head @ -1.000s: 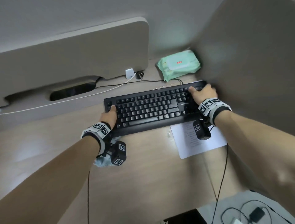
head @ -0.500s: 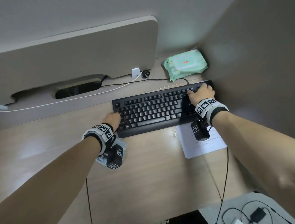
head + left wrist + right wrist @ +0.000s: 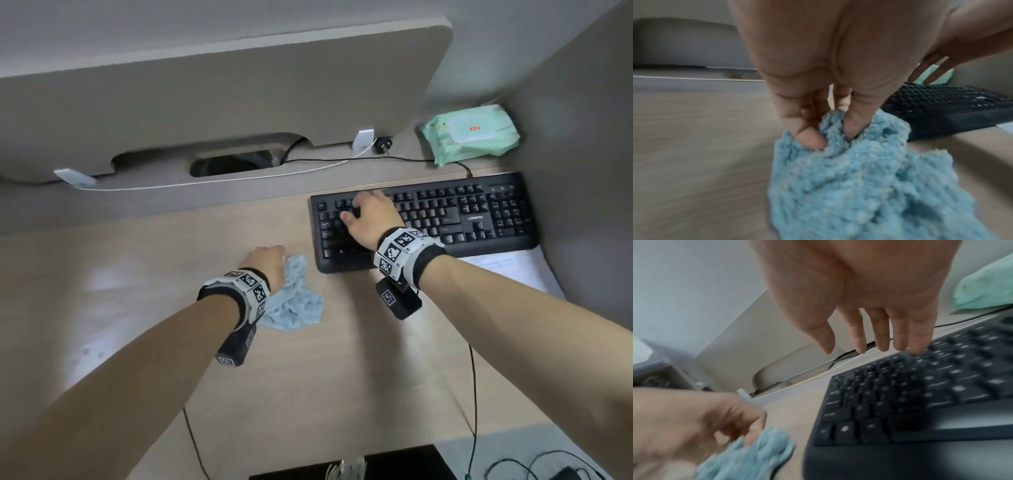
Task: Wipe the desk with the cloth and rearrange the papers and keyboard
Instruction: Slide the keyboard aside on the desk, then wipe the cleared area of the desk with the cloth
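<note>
Wooden desk (image 3: 171,274) surface carries all items. Left hand (image 3: 269,262) fingers (image 3: 809,138) curl into the blue cloth (image 3: 296,301), gripping it just left of the keyboard (image 3: 445,219). Right hand (image 3: 371,219) hovers over the keys, fingers straight, holding nothing. Papers (image 3: 507,265) protrude from under the keyboard's near right edge.

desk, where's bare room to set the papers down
Free: the desk left of the cloth, and the near strip before the keyboard. Crowded: the right corner, with keyboard, wipes and paper against the wall.
</note>
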The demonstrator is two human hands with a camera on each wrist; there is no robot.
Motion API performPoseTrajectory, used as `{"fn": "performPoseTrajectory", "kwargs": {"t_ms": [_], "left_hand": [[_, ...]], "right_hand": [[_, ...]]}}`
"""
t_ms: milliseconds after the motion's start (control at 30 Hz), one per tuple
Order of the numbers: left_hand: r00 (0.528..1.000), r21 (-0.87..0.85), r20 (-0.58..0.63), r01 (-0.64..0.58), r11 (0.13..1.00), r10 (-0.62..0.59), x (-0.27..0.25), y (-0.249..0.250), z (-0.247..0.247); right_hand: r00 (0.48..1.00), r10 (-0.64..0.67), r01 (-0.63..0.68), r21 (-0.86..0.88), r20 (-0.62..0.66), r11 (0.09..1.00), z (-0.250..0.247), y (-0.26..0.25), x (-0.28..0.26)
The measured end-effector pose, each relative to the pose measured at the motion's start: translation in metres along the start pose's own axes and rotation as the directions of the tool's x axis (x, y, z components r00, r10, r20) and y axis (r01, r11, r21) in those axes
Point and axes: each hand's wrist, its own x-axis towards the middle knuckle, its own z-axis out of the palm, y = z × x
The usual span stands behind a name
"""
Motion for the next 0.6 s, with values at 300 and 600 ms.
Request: {"fn": "performPoseTrajectory", "kwargs": {"t_ms": [300,600], "left_hand": [[0.980,-0.843,0.090,0.169,0.510,-0.176,-0.002,-0.099,-0.030],[0.953,-0.105,-0.223,0.186,0.977,-0.205,-0.014,-0.217,-0.020]], "right_hand": [[0.948,-0.210,0.245,-0.125,0.241,0.961,0.061,-0.094,-0.057],[0.931,-0.158,0.296,-0.428,0.330,0.854,0.149,-0.122,-0.095]]}}
